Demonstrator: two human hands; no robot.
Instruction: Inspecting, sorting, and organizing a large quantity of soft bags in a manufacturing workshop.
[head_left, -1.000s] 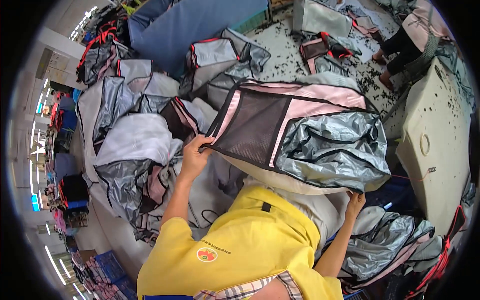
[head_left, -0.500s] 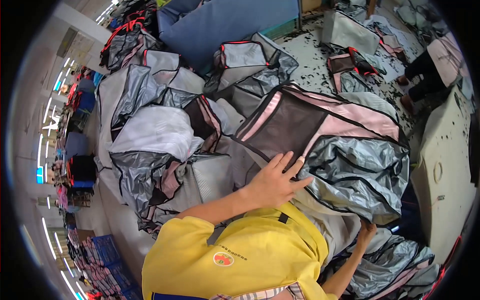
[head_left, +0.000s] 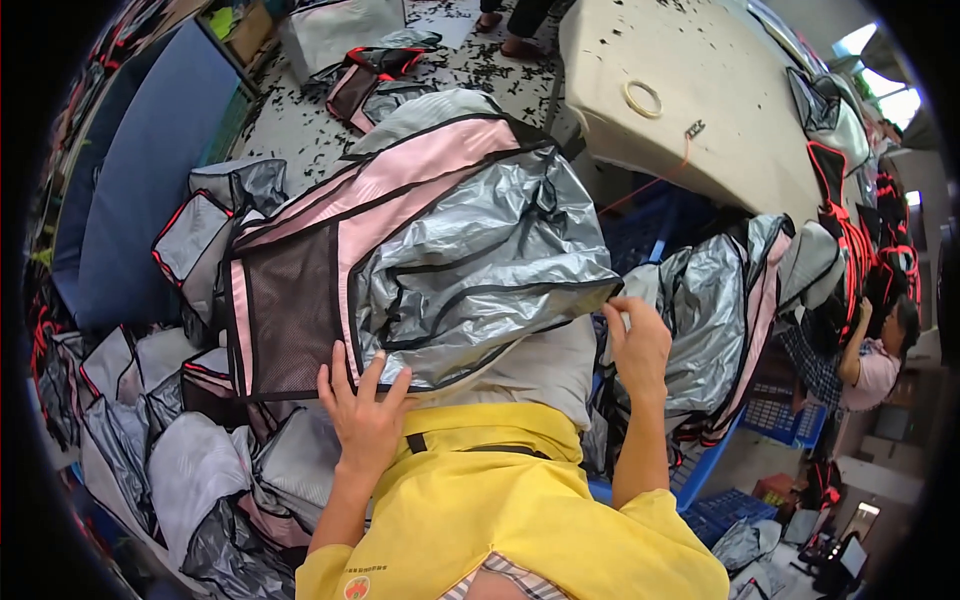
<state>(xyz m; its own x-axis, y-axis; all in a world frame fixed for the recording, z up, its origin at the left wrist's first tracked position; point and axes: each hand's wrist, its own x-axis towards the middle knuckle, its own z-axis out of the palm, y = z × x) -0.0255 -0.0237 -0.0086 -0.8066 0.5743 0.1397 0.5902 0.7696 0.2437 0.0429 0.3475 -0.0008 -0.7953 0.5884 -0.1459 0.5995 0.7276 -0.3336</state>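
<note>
Both hands are now brought onto the pink-and-silver bag [head_left: 440, 250]: left hand [head_left: 365, 420] spread flat, right hand [head_left: 635, 345] pinching its edge.

A small round orange-red emblem [head_left: 357, 587] sits on the yellow garment at the near edge, left of centre. At the far near-right corner a small dark screen [head_left: 860, 549] tilts among clutter. No packages or signs can be made out.

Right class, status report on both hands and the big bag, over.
Left hand flat on the pink and silver bag by its mesh panel. Right hand pinching the bag's silver edge. More bags piled close left.
</note>
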